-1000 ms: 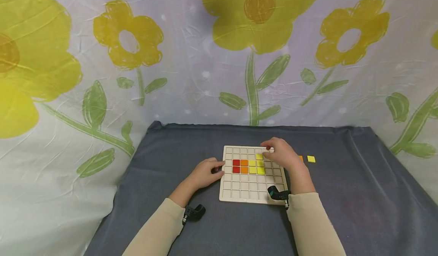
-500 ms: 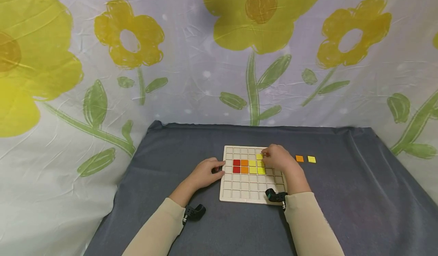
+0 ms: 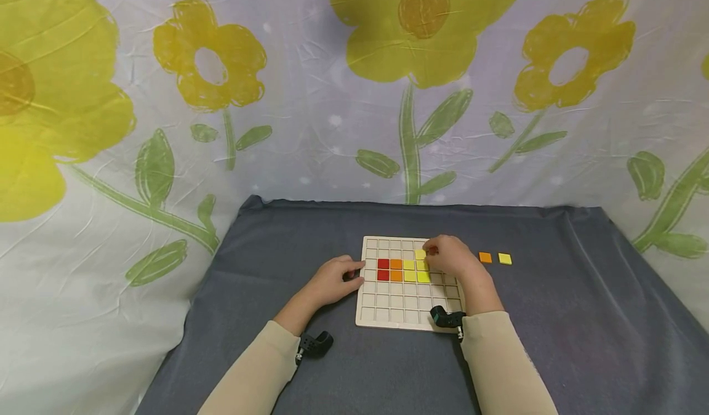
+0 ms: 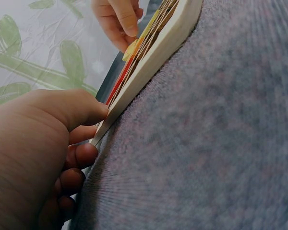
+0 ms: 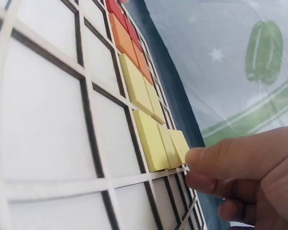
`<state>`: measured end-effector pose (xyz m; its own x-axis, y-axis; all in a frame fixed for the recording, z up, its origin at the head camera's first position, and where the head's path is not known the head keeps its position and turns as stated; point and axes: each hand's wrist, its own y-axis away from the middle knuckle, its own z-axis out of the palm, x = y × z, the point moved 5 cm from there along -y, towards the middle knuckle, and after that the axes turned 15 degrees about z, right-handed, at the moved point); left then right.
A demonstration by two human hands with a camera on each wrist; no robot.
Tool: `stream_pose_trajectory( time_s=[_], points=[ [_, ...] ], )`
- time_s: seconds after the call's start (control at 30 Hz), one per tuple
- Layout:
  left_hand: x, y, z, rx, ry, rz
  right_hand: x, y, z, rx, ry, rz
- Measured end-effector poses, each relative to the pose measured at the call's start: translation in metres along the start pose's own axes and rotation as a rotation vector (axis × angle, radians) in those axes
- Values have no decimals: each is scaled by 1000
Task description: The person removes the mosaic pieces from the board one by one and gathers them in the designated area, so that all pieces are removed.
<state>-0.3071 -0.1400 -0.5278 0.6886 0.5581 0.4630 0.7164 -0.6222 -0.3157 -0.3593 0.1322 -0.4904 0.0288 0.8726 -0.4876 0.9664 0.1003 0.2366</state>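
Note:
A square wooden grid board (image 3: 388, 304) lies on the dark cloth. Red, orange and yellow square tiles fill two rows of its cells, and one more yellow tile (image 3: 420, 254) lies above the right end of these rows. My right hand (image 3: 453, 258) pinches that tile at its edge; in the right wrist view the tile (image 5: 179, 145) leans slightly, with the thumb tip on its corner. On the board's left edge, my left hand (image 3: 329, 279) grips the rim, thumb above and fingers curled at the side, as the left wrist view shows at the rim (image 4: 129, 98).
Right of the board, one loose orange tile (image 3: 485, 257) and one loose yellow tile (image 3: 504, 258) lie on the dark cloth (image 3: 554, 316). A flowered sheet (image 3: 310, 125) hangs behind the table.
My right hand has come slightly left and down, its thumb and fingers closing at the upper yellow tile. The loose orange tile is now uncovered. My left hand stays put.

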Motion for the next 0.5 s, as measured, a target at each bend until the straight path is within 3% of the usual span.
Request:
stream_pose_trajectory(
  time_s=[0.2, 0.5],
  points=[
    [0, 0, 0, 2, 10, 0, -4, 4, -4, 1, -48, -6],
    [-1, 0, 0, 5, 0, 10, -9, 3, -3, 27, -32, -14]
  ],
)
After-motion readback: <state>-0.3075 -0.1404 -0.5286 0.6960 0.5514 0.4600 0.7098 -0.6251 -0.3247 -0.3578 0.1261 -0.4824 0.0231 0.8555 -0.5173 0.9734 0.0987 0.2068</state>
